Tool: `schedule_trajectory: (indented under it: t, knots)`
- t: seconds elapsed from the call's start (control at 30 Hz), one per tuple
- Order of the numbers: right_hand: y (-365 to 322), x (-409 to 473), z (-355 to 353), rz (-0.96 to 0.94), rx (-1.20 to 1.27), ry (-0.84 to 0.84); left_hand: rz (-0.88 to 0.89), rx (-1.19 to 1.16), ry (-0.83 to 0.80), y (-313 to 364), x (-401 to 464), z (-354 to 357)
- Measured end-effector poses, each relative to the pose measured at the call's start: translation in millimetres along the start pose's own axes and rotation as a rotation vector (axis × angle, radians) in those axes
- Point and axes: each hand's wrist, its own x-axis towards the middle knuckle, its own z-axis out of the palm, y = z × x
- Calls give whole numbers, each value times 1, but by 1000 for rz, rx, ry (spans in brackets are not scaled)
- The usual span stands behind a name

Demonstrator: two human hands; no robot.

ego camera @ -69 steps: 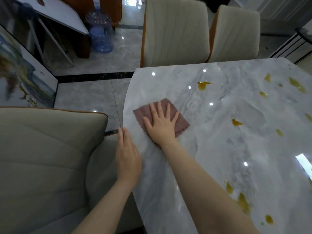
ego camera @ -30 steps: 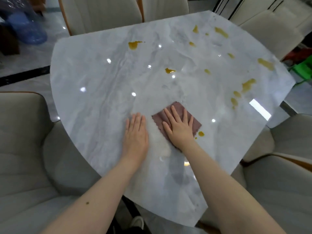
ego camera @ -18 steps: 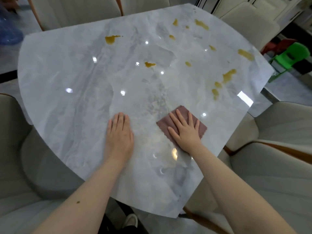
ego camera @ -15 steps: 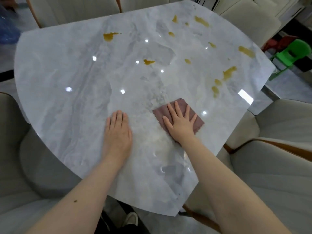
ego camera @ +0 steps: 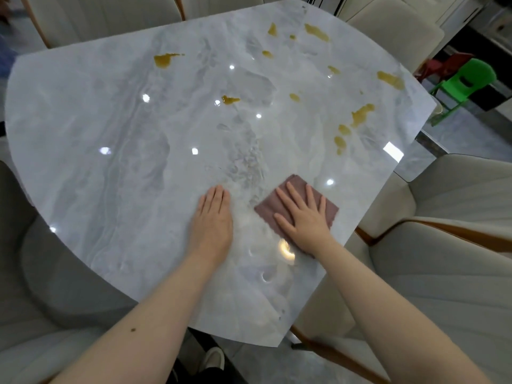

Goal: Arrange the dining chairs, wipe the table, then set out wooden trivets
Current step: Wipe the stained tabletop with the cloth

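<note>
The grey marble table (ego camera: 110, 134) carries several yellow-brown stains, such as the far-left stain (ego camera: 167, 59), the middle stain (ego camera: 230, 99) and the right-hand stain (ego camera: 360, 115). A mauve cloth (ego camera: 267, 207) lies near the table's near right edge. My right hand (ego camera: 304, 220) presses flat on the cloth, fingers spread. Just to the left of it, my left hand (ego camera: 212, 220) rests palm-down on the bare marble, holding nothing. No wooden trivets are in view.
Cream chairs surround the table: a right chair (ego camera: 443, 273), a left chair (ego camera: 27, 273), a far chair (ego camera: 110, 15) and a far-right chair (ego camera: 393, 31). A small green plastic chair (ego camera: 468, 81) stands on the floor beyond the table. My shoe (ego camera: 213, 358) shows below the table edge.
My right hand has slid the cloth from the table's left end across to its near right edge. My left hand moved from the table edge onto the top, following rightward.
</note>
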Motion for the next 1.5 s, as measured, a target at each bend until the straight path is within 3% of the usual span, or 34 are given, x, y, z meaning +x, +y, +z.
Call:
schedule_trajectory:
  t: [0.17, 0.3, 0.47, 0.63, 0.73, 0.8, 0.93, 1.03, 1.13, 1.23, 1.3, 1.4, 1.5]
  knots:
    - [-24, 41, -6, 193, 91, 4, -32, -54, 48, -2, -4, 6]
    - [-58, -14, 10, -29, 59, 43, -21, -73, 33, -3, -5, 5]
    - [-3, -61, 11, -234, -77, -42, -30, -32, 13, 0, -6, 5]
    - [53, -11, -7, 32, -6, -22, -32, -21, 4, 0, -5, 8]
    - [38, 5, -5, 223, 62, 8, -33, -25, 13, 2, -5, 6]
    - [14, -1, 0, 252, 98, 23, -9, 6, 28, 4, -6, 3]
    - [-12, -60, 13, -64, 2, 18, 111, 134, 64, 12, -9, -7]
    - [22, -82, 12, -339, -100, -52, 160, 163, 52, 17, -17, -11]
    - [40, -70, 7, -217, -66, -60, 135, 89, 54, 19, -35, -11]
    - [6, -63, 9, 68, 33, -13, 67, 30, 77, 20, -60, -9]
    - [-25, -70, 13, 132, 77, -11, 34, 20, 36, 21, -75, -7]
    - [-60, -101, 21, 17, 49, 0, -19, 16, -13, 22, -85, -7]
    - [-59, -134, 32, -233, -10, -29, -35, 15, -31, 20, -86, -8]
